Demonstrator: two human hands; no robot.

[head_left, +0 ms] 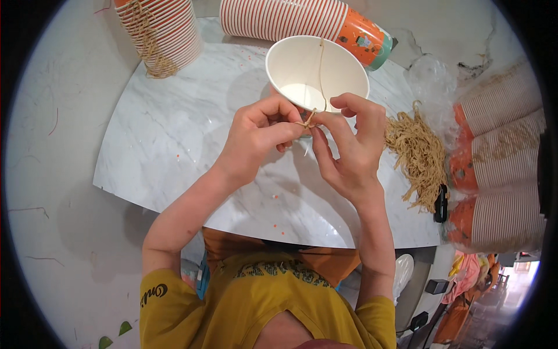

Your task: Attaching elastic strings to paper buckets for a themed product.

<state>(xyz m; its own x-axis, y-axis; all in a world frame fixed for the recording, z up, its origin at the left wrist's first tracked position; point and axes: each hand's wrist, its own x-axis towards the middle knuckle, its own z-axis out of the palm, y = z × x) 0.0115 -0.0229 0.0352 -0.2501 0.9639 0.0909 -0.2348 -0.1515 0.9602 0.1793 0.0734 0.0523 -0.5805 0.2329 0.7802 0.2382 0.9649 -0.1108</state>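
Observation:
A white paper bucket [290,67] stands tilted toward me on the marble-look table. A tan cord [321,70] crosses its mouth from the far rim to the near rim. At the near rim the cord forms a small knot or loop between my hands. My left hand [258,131] pinches the cord at the knot, thumb against fingers. From the other side, my right hand [349,134] pinches the cord there too, its other fingers curled. The bucket's outer wall is mostly hidden behind my fingers.
Stacked orange-and-white buckets lie on their side [285,18] at the back; another stack [165,41] with cords stands back left. A heap of tan cords [415,154] lies at right beside a black object [441,203]. Bagged bucket stacks [505,151] fill the far right.

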